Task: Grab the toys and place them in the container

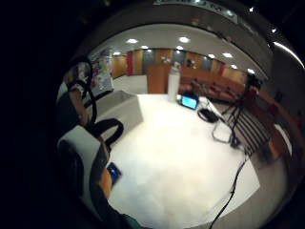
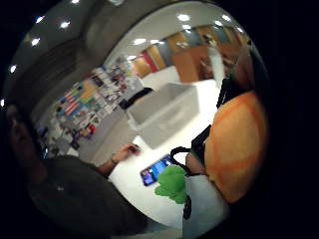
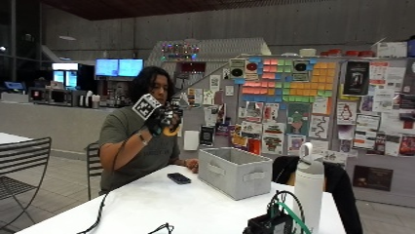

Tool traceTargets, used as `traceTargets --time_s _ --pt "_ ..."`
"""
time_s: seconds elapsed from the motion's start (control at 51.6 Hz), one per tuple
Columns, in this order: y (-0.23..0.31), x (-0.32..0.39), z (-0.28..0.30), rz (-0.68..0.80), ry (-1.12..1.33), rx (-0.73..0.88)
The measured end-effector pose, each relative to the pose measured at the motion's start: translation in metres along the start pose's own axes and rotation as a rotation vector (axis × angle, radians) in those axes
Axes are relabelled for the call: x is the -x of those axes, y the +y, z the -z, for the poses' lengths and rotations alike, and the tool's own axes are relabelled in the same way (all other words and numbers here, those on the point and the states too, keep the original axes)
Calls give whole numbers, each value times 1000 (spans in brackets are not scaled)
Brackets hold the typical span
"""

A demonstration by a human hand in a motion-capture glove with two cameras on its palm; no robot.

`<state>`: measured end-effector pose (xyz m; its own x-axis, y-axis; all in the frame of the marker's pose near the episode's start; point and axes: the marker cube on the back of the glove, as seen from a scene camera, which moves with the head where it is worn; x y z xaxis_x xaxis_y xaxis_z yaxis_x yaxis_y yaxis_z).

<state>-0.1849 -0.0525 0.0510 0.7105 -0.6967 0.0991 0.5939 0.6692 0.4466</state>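
Outside view first: near us we see a white bottle [image 3: 309, 181] by the tabletop's [image 3: 162, 204] near edge. Further in, a grey container [image 3: 235, 171] sits mid-tabletop with a dark phone [image 3: 178, 178] beside it toward the person. Farthest back, the gloved right hand [image 3: 162, 118] is raised well above the tabletop, fingers curled round an orange toy [image 2: 237, 144] with green [image 2: 173, 183] showing beneath.

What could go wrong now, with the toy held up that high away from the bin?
The gloved right hand holds the orange toy raised near the face, well off the grey container; a slip would likely miss it. The phone lies on the table beside the container, so a falling toy might strike it.
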Motion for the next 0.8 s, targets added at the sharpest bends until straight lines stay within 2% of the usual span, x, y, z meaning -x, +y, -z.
traceTargets --time_s 0.039,0.058,0.116,0.252,0.271,0.349,0.388,0.446,0.524,0.621,0.698,0.795 --pt "-18 29 6 165 -107 -3" --pt "-28 39 5 201 -135 -5" --pt "-69 47 -8 129 -77 -22" --pt "-139 28 -52 239 13 -19" --pt "-149 27 -59 206 16 -18" --pt "-194 33 -82 -96 -50 -7" --pt "-209 26 -97 -66 -27 3" --pt "-221 10 -119 86 46 25" --pt "-241 23 -134 -129 -136 73" --pt "-252 27 -160 -162 -135 119" --pt "-251 9 -180 -41 56 154" --pt "-246 6 -195 61 156 197"
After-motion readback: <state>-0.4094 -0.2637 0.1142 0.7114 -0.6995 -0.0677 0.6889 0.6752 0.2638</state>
